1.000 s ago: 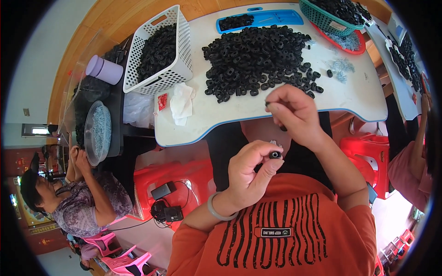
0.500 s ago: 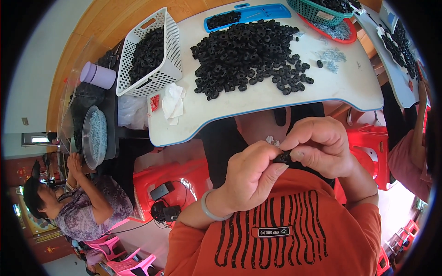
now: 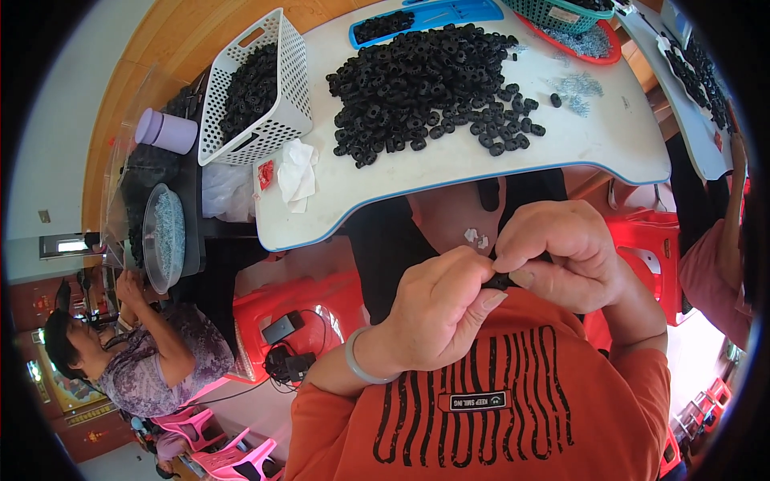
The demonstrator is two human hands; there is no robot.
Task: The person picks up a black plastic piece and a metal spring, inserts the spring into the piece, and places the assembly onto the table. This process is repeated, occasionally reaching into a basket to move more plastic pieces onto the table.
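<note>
Close to my orange shirt, both hands meet around a small black plastic piece (image 3: 499, 281). My left hand (image 3: 437, 309), with a pale bracelet at its wrist, pinches the piece between thumb and forefinger. From the other side, my right hand (image 3: 561, 256) closes its thumb and forefinger at the same piece. Fingers cover most of it, so its exact shape is hidden. Beyond my hands, a large heap of similar black plastic pieces (image 3: 417, 84) lies on the white table (image 3: 321, 204). Thin bluish metal springs (image 3: 579, 86) are scattered to its right.
A white perforated basket (image 3: 293, 120) of black pieces stands at the table's left, near crumpled tissue (image 3: 297, 172). Behind the heap are a blue tray (image 3: 473, 11), a red tray (image 3: 613, 50) and a green basket (image 3: 525, 10). A person (image 3: 164, 353) sits left, beside a bowl of springs (image 3: 167, 240).
My hands remain together on the black piece, with it slightly farther right in the picture. The view has shifted a little. The hands of the person on the left have moved slightly.
</note>
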